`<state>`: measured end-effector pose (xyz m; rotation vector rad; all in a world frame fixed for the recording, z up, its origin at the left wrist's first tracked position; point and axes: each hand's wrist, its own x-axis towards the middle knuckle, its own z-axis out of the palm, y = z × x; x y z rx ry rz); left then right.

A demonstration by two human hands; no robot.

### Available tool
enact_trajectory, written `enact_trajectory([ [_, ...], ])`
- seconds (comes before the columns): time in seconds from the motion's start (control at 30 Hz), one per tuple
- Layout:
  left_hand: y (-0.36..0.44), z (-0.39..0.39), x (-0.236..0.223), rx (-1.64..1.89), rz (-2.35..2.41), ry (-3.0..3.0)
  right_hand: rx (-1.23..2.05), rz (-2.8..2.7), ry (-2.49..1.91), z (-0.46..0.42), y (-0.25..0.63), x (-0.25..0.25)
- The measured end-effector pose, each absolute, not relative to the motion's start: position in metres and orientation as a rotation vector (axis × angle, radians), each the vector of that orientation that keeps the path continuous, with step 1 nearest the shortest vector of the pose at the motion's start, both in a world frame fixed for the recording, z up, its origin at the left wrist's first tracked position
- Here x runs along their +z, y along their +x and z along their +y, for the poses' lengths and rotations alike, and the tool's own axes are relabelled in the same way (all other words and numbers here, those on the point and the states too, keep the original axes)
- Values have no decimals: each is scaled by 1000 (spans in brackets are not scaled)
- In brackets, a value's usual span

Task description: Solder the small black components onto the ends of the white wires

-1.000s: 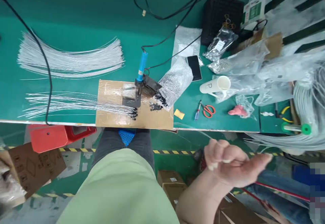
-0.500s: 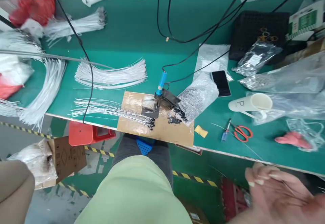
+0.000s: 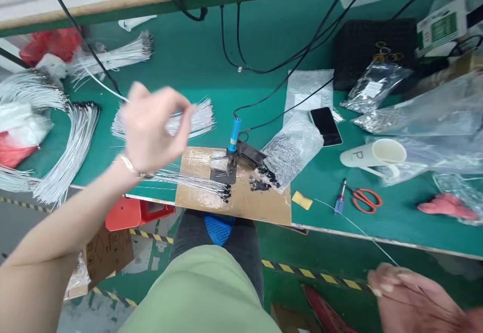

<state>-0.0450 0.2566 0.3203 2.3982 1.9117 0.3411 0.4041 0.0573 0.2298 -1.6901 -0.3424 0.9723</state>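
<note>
Thin white wires (image 3: 196,179) lie fanned across the brown cardboard work mat (image 3: 241,202) at the near edge of the green bench (image 3: 211,36), their dark-tipped ends gathered beside the blue-handled soldering iron (image 3: 234,136) in its black stand (image 3: 245,154). That batch looks already tipped, while the untouched bundles of white wire (image 3: 196,116) behind it and the curved sheaf (image 3: 64,157) far left suggest much remains. The left hand (image 3: 151,127) is raised above the bench with fingers curled and pinched; it is blurred, and a single pale strand seems to run from it, though I cannot tell for certain. The right hand (image 3: 411,298), low at the bottom edge, is loosely closed around one long thin wire (image 3: 358,230) that runs up over the bench edge. Small black parts (image 3: 260,184) spill from a clear plastic bag (image 3: 290,149) on the mat. Further right lie a black phone (image 3: 326,126), a white mug (image 3: 373,154), a blue screwdriver (image 3: 339,202) and orange scissors (image 3: 366,199); black cables (image 3: 287,76) trail over the working area.
</note>
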Motion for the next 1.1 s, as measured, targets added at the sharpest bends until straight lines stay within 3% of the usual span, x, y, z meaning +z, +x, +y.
enact_trajectory([
  [0.17,-35,255,184,86,1959,2237,924,-316,-1843,55,398,219],
  [0.27,-48,221,130,-92,2031,2078,997,-360,-1924,58,405,201],
  [0.43,-64,170,119,-292,2179,1842,1140,-421,-1828,81,406,169],
  [0.6,-57,164,104,-262,2181,1632,1253,-468,-1679,93,402,160],
  [0.93,-33,166,65,69,1421,1417,1242,-442,-1577,88,411,153],
  [1.1,-27,175,52,176,1282,1281,1333,-523,-1561,114,400,140],
])
